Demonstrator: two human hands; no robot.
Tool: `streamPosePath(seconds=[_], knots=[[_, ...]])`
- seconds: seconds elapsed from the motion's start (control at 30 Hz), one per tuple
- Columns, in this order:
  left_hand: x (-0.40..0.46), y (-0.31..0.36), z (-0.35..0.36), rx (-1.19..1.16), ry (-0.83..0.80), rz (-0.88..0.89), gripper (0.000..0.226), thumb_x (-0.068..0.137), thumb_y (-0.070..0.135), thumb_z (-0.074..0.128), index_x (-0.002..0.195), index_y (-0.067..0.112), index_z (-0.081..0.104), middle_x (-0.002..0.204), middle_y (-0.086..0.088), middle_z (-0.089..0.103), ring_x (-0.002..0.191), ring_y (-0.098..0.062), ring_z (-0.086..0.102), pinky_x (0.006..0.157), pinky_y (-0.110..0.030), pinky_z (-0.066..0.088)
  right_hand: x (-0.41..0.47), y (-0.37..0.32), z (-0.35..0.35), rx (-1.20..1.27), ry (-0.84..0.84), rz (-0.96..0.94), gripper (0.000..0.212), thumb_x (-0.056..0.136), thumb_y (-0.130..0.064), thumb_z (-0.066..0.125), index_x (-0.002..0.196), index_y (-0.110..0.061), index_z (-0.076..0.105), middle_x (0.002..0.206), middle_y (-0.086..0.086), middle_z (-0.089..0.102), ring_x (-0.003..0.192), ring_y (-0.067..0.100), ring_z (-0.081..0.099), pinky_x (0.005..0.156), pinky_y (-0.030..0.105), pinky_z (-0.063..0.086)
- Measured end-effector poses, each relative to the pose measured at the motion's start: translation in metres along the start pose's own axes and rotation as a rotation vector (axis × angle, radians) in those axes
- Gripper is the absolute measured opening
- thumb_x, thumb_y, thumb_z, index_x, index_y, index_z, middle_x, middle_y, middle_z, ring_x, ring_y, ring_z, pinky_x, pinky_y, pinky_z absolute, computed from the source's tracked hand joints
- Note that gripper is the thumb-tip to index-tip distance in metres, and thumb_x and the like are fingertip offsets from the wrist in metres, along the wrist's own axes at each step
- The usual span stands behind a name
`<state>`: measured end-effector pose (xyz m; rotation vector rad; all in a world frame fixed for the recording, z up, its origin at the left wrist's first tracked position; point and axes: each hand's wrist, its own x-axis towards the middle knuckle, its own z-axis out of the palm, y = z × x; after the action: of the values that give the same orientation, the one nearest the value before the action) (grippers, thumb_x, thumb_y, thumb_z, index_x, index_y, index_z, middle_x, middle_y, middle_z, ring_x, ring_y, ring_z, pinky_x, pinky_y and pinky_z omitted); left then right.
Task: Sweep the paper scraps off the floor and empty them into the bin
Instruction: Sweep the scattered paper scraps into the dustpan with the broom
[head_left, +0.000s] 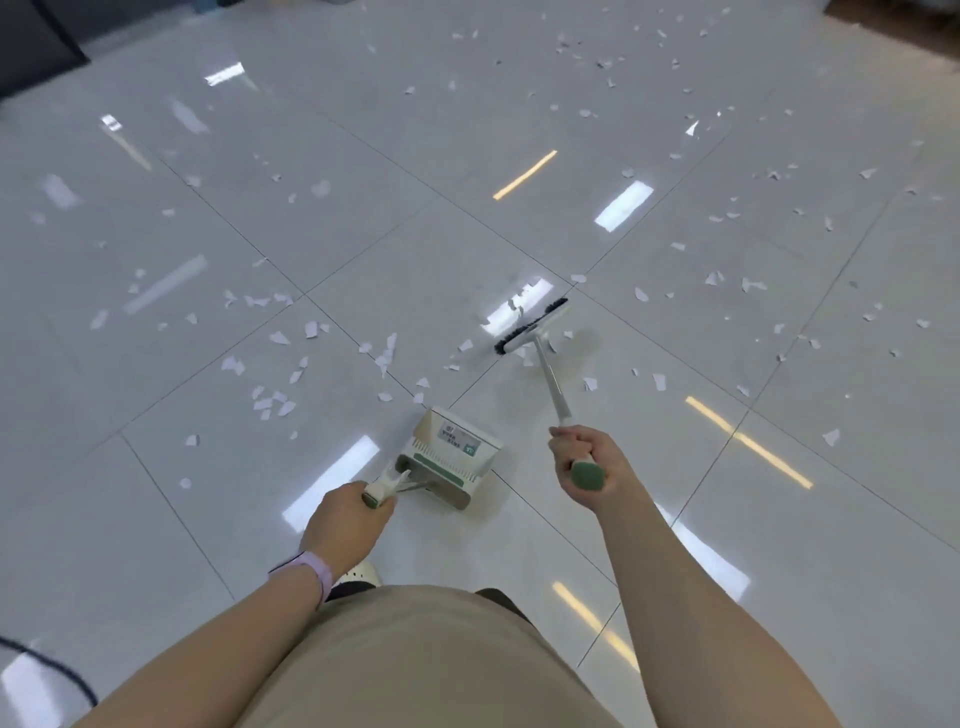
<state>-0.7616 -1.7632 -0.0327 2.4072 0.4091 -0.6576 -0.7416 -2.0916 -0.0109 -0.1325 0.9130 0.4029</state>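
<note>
White paper scraps (270, 402) lie scattered over the glossy white tiled floor, thickest to the left of centre and at the far right. My right hand (587, 465) grips the green-capped end of a white broom handle. The broom head (530, 326), white with black bristles, rests on the floor ahead of me among several scraps. My left hand (345, 519) grips the handle of a white and green dustpan (451, 453), which stands on the floor just in front of my feet, its mouth facing away from me. No bin is in view.
Dark furniture (36, 41) stands at the far left corner and a brown edge (904, 26) at the far right. A black cable (57, 670) crosses the floor at the lower left. Ceiling lights reflect off the tiles.
</note>
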Motion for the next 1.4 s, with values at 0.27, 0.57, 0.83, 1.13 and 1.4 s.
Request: streamPosePath(seconds=[0.27,0.57,0.83,1.13,1.4], knots=[[0.015,0.041,0.021,-0.01,-0.019,0.043,0.035,0.091,0.035,0.064,0.069,0.009,0.056,0.06,-0.001,0.055,0.054,-0.019,0.046,0.055,-0.029,0.037,-0.046,-0.003,0.055,0.286,-0.008,-0.164,0.024,0.085,0.007,0.047,0.076,-0.014,0.04,0.069,-0.008,0.028,0.034,0.008,0.036,0.034,0.016,0.039],[0.04,0.081,0.03,0.203,-0.148,0.16,0.033,0.093,0.041,0.062,0.069,0.018,0.056,0.067,0.001,0.064,0.061,-0.018,0.059,0.057,-0.028,0.044,-0.062,-0.002,0.04,0.48,0.141,-0.244,0.028,0.077,0.011,0.041,0.074,-0.017,0.04,0.069,-0.006,0.035,0.037,0.013,0.038,0.036,0.019,0.042],[0.102,0.123,0.036,0.404,-0.297,0.279,0.031,0.095,0.042,0.056,0.073,0.02,0.058,0.071,0.003,0.064,0.064,-0.015,0.06,0.056,-0.027,0.043,-0.038,-0.011,0.057,0.503,0.28,-0.282,0.028,0.083,0.009,0.039,0.069,-0.015,0.043,0.049,-0.001,0.037,0.032,0.014,0.038,0.037,0.017,0.041],[0.198,0.163,0.005,0.048,-0.257,0.09,0.031,0.093,0.032,0.063,0.067,0.015,0.056,0.067,-0.005,0.063,0.062,-0.023,0.059,0.056,-0.028,0.042,0.032,-0.044,0.151,0.416,0.303,-0.264,0.026,0.072,0.011,0.047,0.078,-0.015,0.044,0.063,-0.007,0.034,0.037,0.006,0.038,0.039,0.012,0.039],[0.281,0.205,-0.029,-0.128,-0.196,0.017,0.03,0.094,0.026,0.062,0.069,0.01,0.059,0.069,-0.009,0.063,0.065,-0.028,0.058,0.059,-0.029,0.043,0.082,-0.07,0.249,0.41,0.347,-0.268,0.018,0.084,0.006,0.049,0.078,-0.011,0.048,0.067,-0.005,0.037,0.032,0.008,0.037,0.032,0.017,0.039]])
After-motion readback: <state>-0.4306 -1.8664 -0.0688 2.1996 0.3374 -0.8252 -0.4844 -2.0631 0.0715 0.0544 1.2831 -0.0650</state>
